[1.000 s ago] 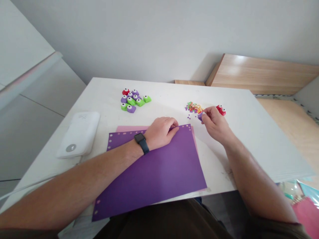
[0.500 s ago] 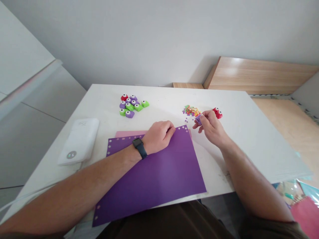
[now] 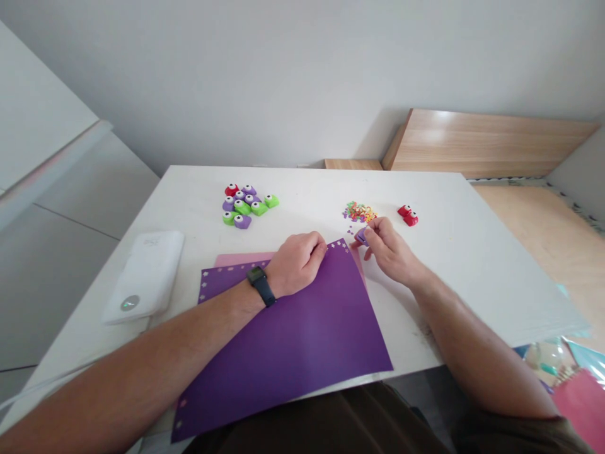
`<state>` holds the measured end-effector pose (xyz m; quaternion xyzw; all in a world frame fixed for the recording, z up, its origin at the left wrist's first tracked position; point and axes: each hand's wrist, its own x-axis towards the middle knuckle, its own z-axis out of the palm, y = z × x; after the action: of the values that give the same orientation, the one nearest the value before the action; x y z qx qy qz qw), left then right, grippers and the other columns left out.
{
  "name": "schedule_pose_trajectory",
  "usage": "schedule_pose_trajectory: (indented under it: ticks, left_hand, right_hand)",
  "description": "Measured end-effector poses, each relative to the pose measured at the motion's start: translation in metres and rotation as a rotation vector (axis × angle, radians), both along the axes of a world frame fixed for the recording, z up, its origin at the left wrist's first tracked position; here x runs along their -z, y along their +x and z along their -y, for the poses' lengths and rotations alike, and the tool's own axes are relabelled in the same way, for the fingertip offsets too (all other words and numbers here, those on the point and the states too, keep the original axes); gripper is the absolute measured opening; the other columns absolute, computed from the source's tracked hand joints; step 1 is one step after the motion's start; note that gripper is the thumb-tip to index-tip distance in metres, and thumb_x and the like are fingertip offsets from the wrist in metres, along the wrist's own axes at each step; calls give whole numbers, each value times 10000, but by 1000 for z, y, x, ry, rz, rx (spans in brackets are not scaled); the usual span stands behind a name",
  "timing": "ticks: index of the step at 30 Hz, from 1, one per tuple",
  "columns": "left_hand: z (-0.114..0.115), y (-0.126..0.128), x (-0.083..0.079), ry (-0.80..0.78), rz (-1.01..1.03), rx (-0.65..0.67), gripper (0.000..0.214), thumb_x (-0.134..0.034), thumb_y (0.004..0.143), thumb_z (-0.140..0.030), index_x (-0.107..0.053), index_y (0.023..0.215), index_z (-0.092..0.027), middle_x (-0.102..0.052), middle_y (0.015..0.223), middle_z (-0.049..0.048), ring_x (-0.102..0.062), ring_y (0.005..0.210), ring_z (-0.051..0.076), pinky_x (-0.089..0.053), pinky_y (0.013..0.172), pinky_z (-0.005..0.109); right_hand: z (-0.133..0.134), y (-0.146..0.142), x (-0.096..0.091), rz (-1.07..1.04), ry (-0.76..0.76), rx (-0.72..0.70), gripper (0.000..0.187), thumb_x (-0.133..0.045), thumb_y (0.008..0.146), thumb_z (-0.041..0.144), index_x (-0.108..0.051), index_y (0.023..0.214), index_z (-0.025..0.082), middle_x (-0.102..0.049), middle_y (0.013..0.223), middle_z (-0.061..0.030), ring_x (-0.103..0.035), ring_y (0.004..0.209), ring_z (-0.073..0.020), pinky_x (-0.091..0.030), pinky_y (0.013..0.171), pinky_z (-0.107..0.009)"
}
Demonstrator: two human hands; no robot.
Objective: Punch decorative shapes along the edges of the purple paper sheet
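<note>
A purple paper sheet (image 3: 302,334) with small punched stars along its far and left edges lies on the white table (image 3: 472,252), over a pink sheet (image 3: 241,258). My left hand (image 3: 297,261), fingers curled, presses on the purple sheet's far edge. My right hand (image 3: 385,249) pinches a small purple craft punch (image 3: 362,236) just beyond the sheet's far right corner. A red punch (image 3: 408,214) sits on the table beyond that hand. A heap of colourful punched bits (image 3: 359,212) lies just beyond the purple punch.
A cluster of several red, purple and green punches (image 3: 246,203) sits at the far left of the table. A white device (image 3: 144,274) lies at the left edge. Wooden boards (image 3: 482,142) lean behind the table. Coloured paper (image 3: 579,403) lies on the floor, lower right.
My right hand has moved left and nearer with the purple punch, from beside the red punch to the sheet's far right corner. The left hand stays on the sheet.
</note>
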<state>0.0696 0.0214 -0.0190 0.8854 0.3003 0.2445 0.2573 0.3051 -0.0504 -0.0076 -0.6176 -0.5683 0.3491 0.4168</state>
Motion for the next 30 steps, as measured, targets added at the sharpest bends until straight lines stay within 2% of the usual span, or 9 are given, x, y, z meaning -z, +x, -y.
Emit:
schedule_pose_trajectory:
  ticks: [4, 8, 13, 21, 30]
  left_hand:
    - [0, 0, 0, 11, -6, 2, 238, -407, 1042, -290, -554, 872, -210, -660, 830, 45, -613, 794, 202, -435, 718, 339]
    - [0, 0, 1, 15, -13, 6, 230, -409, 1044, -296, -552, 887, -207, -660, 842, 48, -612, 801, 202, -435, 724, 340]
    - [0, 0, 2, 25, -16, 6, 217, -422, 1040, -292, -554, 892, -206, -663, 842, 44, -610, 798, 202, -435, 736, 347]
    - [0, 2, 3, 39, -11, -7, 219, -441, 1038, -309, -583, 906, -208, -680, 850, 49, -627, 805, 205, -448, 751, 346]
    - [1, 3, 3, 39, -21, -4, 233, -458, 1035, -316, -598, 884, -206, -682, 835, 47, -628, 794, 202, -449, 746, 346]
  right_hand:
    - [-3, 4, 5, 63, 68, 116, 308, -488, 999, 551, -459, 1037, 247, -685, 1005, -69, -670, 874, -209, -527, 616, -326]
    - [-7, 7, 9, 18, 101, 146, 342, -486, 990, 579, -450, 1034, 242, -676, 1037, -72, -668, 873, -201, -535, 604, -314]
    - [-8, 5, 8, -63, 95, 123, 381, -494, 977, 608, -439, 1044, 237, -666, 1058, -69, -681, 884, -196, -541, 592, -297]
    - [-5, 4, 0, 35, 93, 61, 293, -494, 1013, 521, -466, 1058, 233, -622, 835, 9, -584, 687, -129, -447, 589, -270]
    - [-4, -3, -10, -111, 89, 1, 326, -689, 908, 437, -552, 1119, 230, -599, 821, 24, -533, 654, -119, -419, 575, -270]
